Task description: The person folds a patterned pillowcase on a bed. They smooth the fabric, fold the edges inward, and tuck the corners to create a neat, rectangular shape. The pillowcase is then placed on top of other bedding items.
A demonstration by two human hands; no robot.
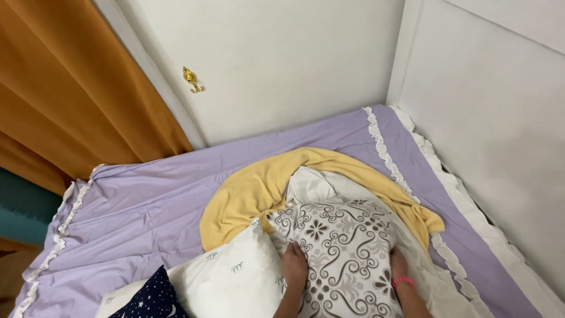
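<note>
White walls [282, 53] meet in a corner above the bed, with an orange curtain [65, 88] hanging at the left and a small gold hook [192, 80] fixed to the wall beside it. Largest on the bed is the lilac sheet [153, 206], trimmed with a white ruffle [382, 147]; it lies spread over the mattress with light creases and is not tucked at the near left corner. A yellow blanket [253, 188] lies bunched in an arc across the middle of the sheet, unfolded. A crumpled white cloth [318, 185] lies between the blanket and the patterned pillow. The patterned pillow [347, 253], white with brown scrollwork, rests on the bed just inside the blanket's arc. A white pillow [235, 277] lies against its left side, and the corner of a navy star-print cushion [154, 297] shows at the lower edge. The left hand [293, 265] lies flat, fingers extended, pressing on the patterned pillow's left edge. The right hand [399, 268], a pink band at its wrist, grips the pillow's right edge, its fingers partly hidden. Judged from this arrangement, the sheet is laid, the pillow is being settled, and the blanket and cloth remain loose.
</note>
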